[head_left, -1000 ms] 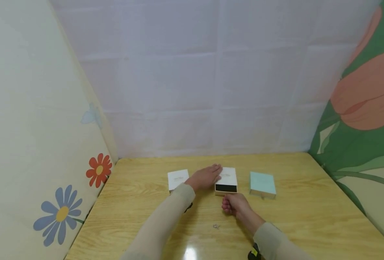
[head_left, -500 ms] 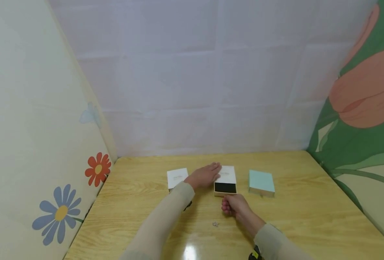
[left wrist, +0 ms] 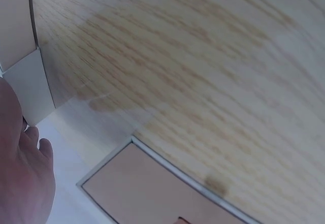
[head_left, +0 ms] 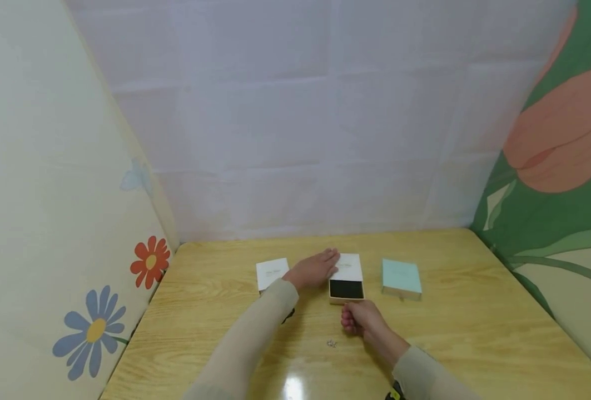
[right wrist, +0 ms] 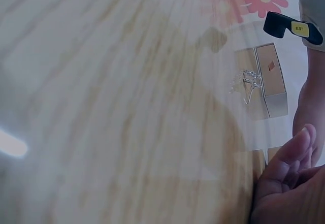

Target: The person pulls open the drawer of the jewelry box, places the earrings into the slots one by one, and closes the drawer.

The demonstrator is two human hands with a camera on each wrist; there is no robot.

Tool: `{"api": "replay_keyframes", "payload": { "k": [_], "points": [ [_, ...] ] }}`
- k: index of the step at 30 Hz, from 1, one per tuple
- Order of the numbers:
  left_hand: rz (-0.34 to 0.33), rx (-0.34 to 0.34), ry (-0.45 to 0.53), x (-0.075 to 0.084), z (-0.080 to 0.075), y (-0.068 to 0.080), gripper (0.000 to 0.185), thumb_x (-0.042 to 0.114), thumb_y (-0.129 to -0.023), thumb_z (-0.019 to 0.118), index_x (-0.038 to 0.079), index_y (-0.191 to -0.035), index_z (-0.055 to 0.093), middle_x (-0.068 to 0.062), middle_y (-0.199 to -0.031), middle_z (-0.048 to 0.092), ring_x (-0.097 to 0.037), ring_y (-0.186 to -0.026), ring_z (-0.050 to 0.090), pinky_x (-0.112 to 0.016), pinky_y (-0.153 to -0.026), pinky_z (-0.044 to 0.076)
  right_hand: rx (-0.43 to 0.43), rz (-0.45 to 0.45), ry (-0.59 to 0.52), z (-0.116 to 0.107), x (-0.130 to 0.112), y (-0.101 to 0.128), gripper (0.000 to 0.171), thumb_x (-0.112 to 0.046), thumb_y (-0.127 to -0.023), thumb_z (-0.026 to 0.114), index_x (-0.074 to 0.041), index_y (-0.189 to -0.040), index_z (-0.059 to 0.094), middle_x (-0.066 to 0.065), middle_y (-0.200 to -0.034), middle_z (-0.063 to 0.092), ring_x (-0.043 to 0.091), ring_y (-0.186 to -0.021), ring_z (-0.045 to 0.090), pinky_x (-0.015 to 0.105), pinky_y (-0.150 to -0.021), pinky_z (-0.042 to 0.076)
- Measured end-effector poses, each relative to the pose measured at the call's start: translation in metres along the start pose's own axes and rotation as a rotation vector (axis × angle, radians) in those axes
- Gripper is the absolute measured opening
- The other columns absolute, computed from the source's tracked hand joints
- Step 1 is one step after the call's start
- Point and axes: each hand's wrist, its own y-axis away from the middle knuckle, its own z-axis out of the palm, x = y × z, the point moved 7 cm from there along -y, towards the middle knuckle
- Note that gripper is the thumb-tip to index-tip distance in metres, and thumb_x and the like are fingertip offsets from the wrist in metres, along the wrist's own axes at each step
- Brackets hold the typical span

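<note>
A drawer-style gift box (head_left: 348, 266) with a white sleeve lies in the middle of the table. Its drawer (head_left: 346, 300) is partly out towards me and shows a black lining. My left hand (head_left: 313, 271) rests on the sleeve's left part with fairly straight fingers; its thumb is hidden. At the drawer's front, my right hand (head_left: 364, 318) has curled fingers and pinches the drawer's pull, which the fingers hide. In the left wrist view, the left hand (left wrist: 25, 168) touches the sleeve (left wrist: 31, 89). Small silver jewellery (head_left: 332, 343) lies on the table in front.
Another white box (head_left: 270, 272) lies at the left, partly behind the left forearm; its tan front (left wrist: 157, 188) shows in the left wrist view. A pale turquoise box (head_left: 401, 276) sits at the right. White cloth (head_left: 255, 139) hangs behind the wooden table (head_left: 200, 311).
The drawer has slid further out of the white sleeve towards me, baring more black lining. Both hands keep nearly the same places. The head view has shifted slightly.
</note>
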Motion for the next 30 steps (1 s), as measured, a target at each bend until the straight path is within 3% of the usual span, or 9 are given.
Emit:
{"api": "replay_keyframes", "payload": {
  "k": [20, 30],
  "points": [
    [0.012, 0.012, 0.011, 0.005, -0.013, 0.001, 0.058, 0.04, -0.113, 0.019, 0.009, -0.163, 0.015, -0.007, -0.17, 0.013, -0.02, -0.156, 0.01, -0.037, -0.127, 0.017, 0.0, -0.012, 0.008, -0.003, -0.002, 0.007, 0.021, -0.005, -0.101, 0.045, 0.006, -0.094, 0.061, 0.003, -0.066, 0.059, 0.011, -0.057, 0.056, 0.021, -0.053, 0.05],
    [0.009, 0.005, 0.022, 0.001, 0.0, 0.0, 0.06, 0.043, -0.113, 0.018, 0.012, -0.163, 0.012, -0.004, -0.171, 0.01, -0.019, -0.157, 0.009, -0.033, -0.127, 0.015, -0.03, -0.031, -0.008, 0.0, 0.004, 0.015, 0.02, -0.003, -0.102, 0.044, 0.008, -0.095, 0.06, 0.002, -0.066, 0.059, 0.012, -0.057, 0.057, 0.022, -0.054, 0.05]
  ]
}}
